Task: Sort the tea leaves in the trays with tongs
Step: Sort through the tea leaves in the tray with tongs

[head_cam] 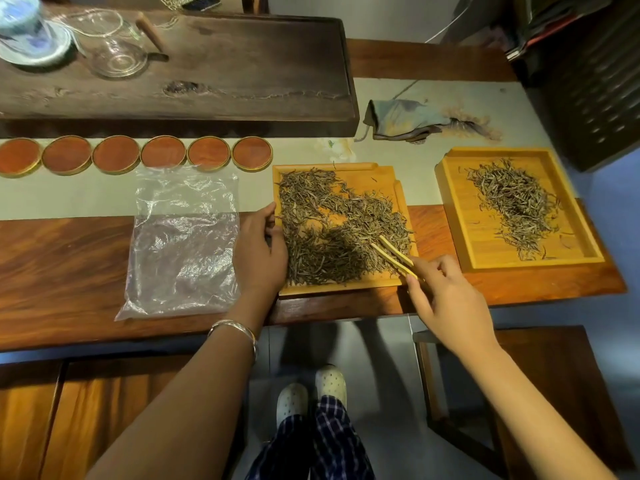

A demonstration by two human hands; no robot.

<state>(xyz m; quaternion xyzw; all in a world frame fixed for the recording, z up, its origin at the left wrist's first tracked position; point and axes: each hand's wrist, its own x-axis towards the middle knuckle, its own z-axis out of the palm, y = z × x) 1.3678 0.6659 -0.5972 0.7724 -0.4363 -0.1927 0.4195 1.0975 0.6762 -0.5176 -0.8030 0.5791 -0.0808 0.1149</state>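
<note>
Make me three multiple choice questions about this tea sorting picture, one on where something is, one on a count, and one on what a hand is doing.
1. Where does the clear plastic bag lie?
A. Left of the nearer bamboo tray of tea leaves
B. Inside the farther bamboo tray
C. On the dark wooden tea board

2. How many round reddish wooden coasters stand in the row?
A. Four
B. Six
C. Eight

3. What is the right hand doing?
A. Resting flat on the table
B. Holding the bamboo tongs over the leaves
C. Lifting the glass pitcher

Answers: 1 A, the bag sits beside the left hand at that tray's left edge. 2 B, six discs show. 3 B, its fingers pinch the tongs' rear end.
</note>
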